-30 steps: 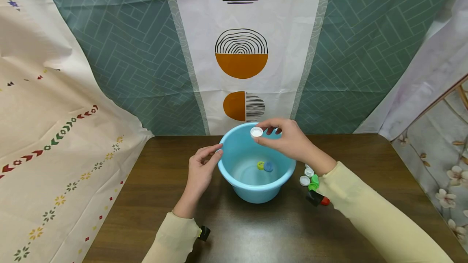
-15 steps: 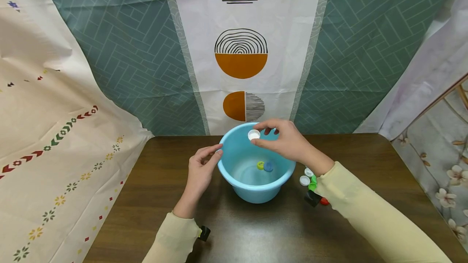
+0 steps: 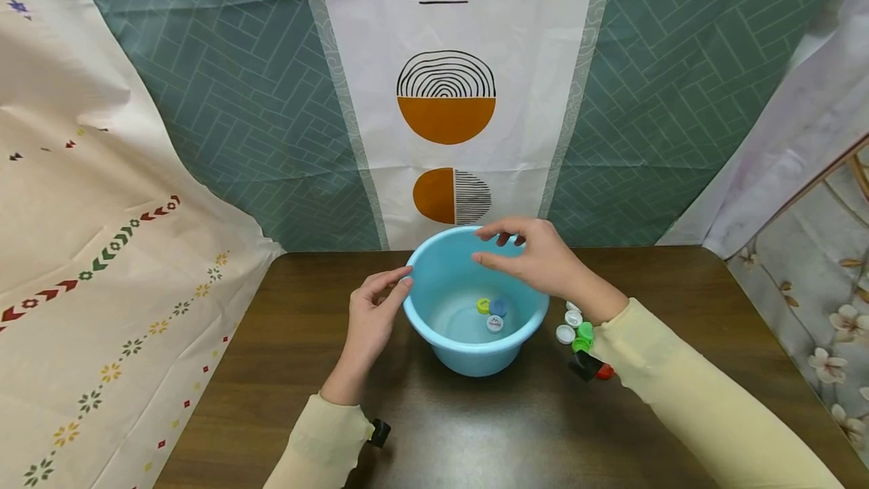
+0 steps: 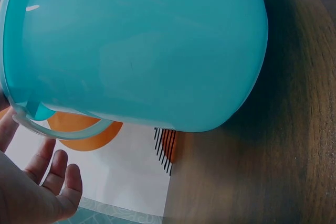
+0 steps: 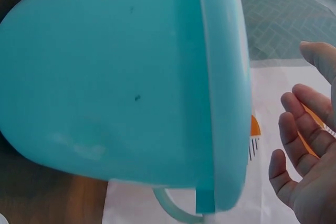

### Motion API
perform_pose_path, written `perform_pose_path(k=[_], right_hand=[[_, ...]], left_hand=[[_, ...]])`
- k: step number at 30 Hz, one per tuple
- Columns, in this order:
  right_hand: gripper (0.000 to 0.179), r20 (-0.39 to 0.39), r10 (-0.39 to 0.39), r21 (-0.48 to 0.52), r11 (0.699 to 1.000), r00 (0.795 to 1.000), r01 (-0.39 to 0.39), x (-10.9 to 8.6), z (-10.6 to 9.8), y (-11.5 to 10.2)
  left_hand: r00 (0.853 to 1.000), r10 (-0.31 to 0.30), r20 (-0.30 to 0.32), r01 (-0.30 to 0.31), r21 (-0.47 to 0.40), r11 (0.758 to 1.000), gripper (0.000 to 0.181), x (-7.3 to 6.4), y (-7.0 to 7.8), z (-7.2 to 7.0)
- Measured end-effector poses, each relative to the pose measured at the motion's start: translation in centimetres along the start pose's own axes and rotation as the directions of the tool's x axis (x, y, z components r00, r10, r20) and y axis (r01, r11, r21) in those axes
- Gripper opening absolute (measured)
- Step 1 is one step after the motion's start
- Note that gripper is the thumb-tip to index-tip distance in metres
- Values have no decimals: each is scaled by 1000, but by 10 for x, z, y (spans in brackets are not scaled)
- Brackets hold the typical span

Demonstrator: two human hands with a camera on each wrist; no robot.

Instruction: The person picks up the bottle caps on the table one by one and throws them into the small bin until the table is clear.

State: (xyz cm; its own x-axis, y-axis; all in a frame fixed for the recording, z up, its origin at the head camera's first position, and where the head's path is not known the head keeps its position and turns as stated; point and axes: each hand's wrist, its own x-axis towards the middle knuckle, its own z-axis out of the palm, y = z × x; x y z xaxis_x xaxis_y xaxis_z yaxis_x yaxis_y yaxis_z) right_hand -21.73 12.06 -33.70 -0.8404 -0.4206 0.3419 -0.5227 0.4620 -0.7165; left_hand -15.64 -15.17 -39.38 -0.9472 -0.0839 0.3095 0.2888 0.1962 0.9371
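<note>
A light-blue plastic basin (image 3: 444, 323) stands on the brown table. On its floor lie a yellow bottle cap (image 3: 483, 306), a blue bottle cap (image 3: 498, 308) and a white bottle cap (image 3: 495, 324). My left hand (image 3: 372, 315) pinches the basin's rim at the left between thumb and index finger; the left wrist view shows the other fingers below a curved handle (image 4: 86, 132). Over the basin's right side hovers my right hand (image 3: 532, 255), thumb and fingers spread apart with nothing between them. The right wrist view shows those fingers beyond the rim too.
Right of the basin, partly behind the right sleeve, lie several loose caps: white caps (image 3: 566, 334), green caps (image 3: 581, 342) and a red cap (image 3: 605, 372). A patterned curtain (image 3: 271, 134) hangs behind the table (image 3: 305, 338). Light floral cloth flanks both sides.
The white cap that my right hand pinched above the basin now lies on its floor beside the blue one. My right fingers have parted; my left hand stays at the rim.
</note>
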Motion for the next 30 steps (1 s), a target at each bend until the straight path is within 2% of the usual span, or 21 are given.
perform_pose_path(k=[8, 13, 20, 22, 30], right_hand=[[39, -71, 24, 4, 1000, 997, -24, -7, -18, 8], [39, -113, 63, -4, 998, 992, -64, -15, -32, 21], [39, -163, 124, -35, 991, 979, -131, -32, -52, 47], [39, -173, 144, -42, 987, 974, -154, -37, -57, 54], [38, -207, 230, -85, 964, 951, -252, -61, -69, 84]], left_hand=[[1000, 10, -1, -10, 0, 1000, 25, 1, 1, 1], [999, 25, -25, -25, -4, 1000, 24, 5, -24, 1], [1000, 4, -21, -4, -8, 1000, 25, 6, -25, 1], [999, 11, -30, -11, -12, 1000, 25, 8, -35, 0], [999, 20, -35, -20, -10, 1000, 22, 7, -38, 1]])
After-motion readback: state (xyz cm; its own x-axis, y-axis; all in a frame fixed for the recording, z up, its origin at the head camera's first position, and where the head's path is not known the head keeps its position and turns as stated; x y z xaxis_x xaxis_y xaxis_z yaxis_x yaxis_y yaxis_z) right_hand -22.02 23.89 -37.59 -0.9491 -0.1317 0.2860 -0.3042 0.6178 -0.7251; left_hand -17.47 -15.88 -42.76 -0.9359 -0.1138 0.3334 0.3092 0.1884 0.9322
